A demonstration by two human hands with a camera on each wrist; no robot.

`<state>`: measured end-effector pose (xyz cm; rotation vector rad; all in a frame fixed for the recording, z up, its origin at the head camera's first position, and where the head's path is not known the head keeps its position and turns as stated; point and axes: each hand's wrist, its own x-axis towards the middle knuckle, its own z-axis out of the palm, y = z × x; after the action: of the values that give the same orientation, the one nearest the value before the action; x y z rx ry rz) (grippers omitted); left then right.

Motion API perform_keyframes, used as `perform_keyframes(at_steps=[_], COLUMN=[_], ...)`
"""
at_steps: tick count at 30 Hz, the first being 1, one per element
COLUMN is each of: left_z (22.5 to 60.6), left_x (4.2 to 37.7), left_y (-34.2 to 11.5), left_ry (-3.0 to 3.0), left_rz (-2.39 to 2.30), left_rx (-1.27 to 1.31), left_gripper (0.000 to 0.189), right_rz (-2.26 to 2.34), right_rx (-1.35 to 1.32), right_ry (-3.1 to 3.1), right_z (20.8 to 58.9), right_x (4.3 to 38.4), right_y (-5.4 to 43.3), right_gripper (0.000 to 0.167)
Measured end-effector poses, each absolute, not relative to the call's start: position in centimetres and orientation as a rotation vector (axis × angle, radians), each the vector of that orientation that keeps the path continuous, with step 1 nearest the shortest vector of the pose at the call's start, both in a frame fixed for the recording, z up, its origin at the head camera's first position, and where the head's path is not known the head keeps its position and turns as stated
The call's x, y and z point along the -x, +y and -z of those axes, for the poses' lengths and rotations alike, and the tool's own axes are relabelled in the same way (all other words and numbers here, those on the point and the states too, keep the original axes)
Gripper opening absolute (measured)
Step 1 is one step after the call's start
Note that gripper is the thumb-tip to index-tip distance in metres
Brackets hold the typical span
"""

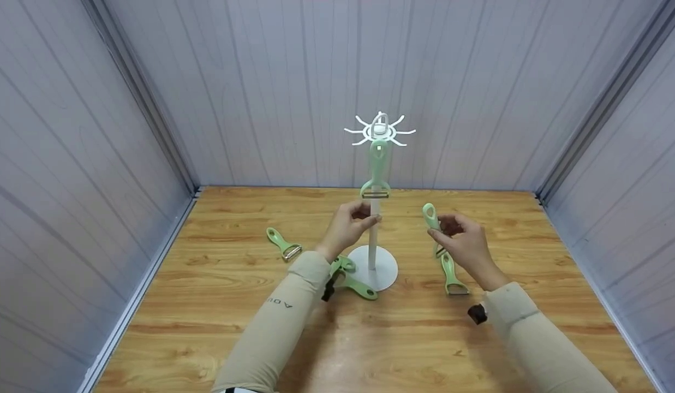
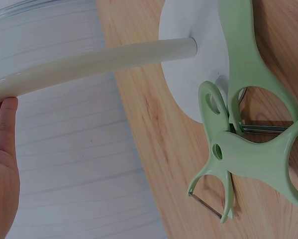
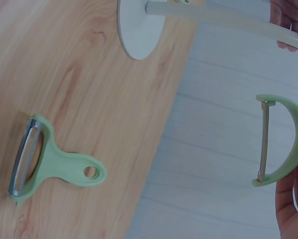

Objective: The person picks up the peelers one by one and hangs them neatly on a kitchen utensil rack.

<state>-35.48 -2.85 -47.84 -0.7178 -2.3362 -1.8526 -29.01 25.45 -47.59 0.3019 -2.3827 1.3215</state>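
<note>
Head view: a green peeler sits right of centre, its holed handle end up and its blade low. The right hand pinches it between thumb and fingers. In the right wrist view its curved head and blade show at the right edge, clear of the table.

At the centre of the frame rises a white stand, upright on a round base. The left hand grips its post between thumb and fingers, about midway up. Hooks spread out at the top, and a hanging peeler is there, blade down, in front of the post.

Below the right hand lies a loose peeler; another peeler lies left of centre. Overlapping peelers are heaped beside the base, partly hidden by the left sleeve; the left wrist view shows three.

All this is on a wood-grain table, with pale panelled walls filling the top and both sides.
</note>
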Motion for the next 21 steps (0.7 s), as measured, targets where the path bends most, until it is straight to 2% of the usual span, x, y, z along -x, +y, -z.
perform_keyframes(at_steps=[21], left_z=[47.8], left_x=[35.4], left_y=[-2.9], left_ry=[-2.353], left_rz=[1.833], left_rx=[0.692], left_gripper=[0.022], right_rz=[-1.314], right_rx=[-0.336], right_ry=[-2.242], right_z=[44.8], right_x=[28.0], right_y=[23.6], right_gripper=[0.024])
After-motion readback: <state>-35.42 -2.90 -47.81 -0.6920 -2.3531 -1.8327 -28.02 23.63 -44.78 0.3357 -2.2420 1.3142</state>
